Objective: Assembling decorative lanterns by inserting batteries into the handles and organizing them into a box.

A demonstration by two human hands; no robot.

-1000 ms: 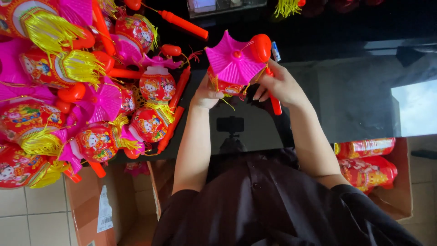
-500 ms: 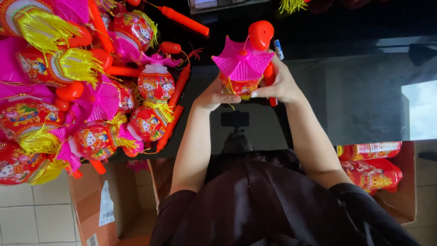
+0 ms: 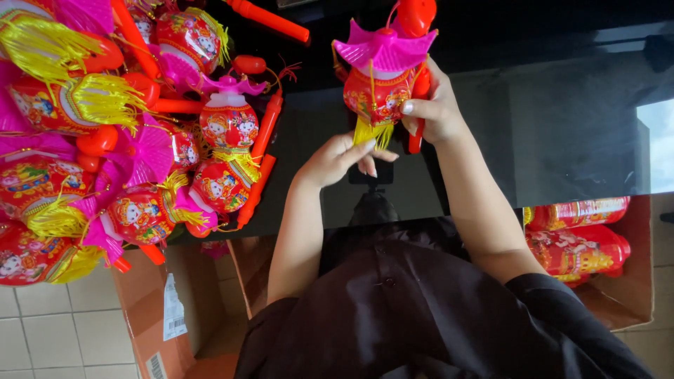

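Head view, looking down over a glossy black table (image 3: 562, 126). Right hand (image 3: 435, 112) is wrapped around a toy lantern (image 3: 379, 88), thumb on the red printed body and fingers curled behind it against an orange handle stick (image 3: 420, 105); the lantern is held upright above the table, near its far middle. It has a magenta pagoda-shaped roof (image 3: 385, 50) on top and a yellow tassel (image 3: 371, 132) hanging from its base. Left hand (image 3: 344, 158) sits just below the lantern, fingers loosely extended and close together, fingertips touching the tassel; whether they actually pinch the strands I cannot tell. To the left, a dense pile of finished lanterns (image 3: 126, 133) of the same kind covers the table edge: red bodies, magenta roofs, yellow tassels, orange sticks. Below the table on the left, an open cardboard box (image 3: 154, 309) on a tiled floor. On the right, a second box (image 3: 632, 281) holds flattened red lantern bodies (image 3: 576, 238).
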